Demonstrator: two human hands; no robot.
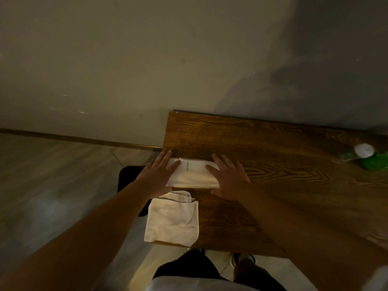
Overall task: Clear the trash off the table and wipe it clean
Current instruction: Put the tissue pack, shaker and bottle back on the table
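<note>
At table's left end, near the wall: both hands down on a white folded thing
L hand [160, 172]: fingers straight + spread, flat on left end of the white packet [192, 172], partly past the table edge; grips nothing
R hand [227, 177]: fingers straight, splayed, pressing flat on packet's right end and the wood beside it; holds nothing
White packet: flat, folded, smooth w/ a short line of small dark print near its middle (too small to read); lies crosswise at table's left edge, between the two hands; paper or plastic, can't tell which
Cloth [172, 219]: white, folded to a rough square, just nearer the person than the packet, on the table's near-left corner; its left part hangs over the edge; touching packet or not, can't tell
Table [273, 185]: dark brown wood, strong grain, far edge against the wall
Green item [370, 159]: far right on the table, well apart from hands; green body w/ white round top, blurred, prob. a cup or bottle, not sure
Floor [52, 175]: grey-brown boards left of table; dark mat [128, 177] under the left forearm
Person: dark shorts and one shoe [243, 259] seen below table's near edge
Light: dim, yellowish
</note>
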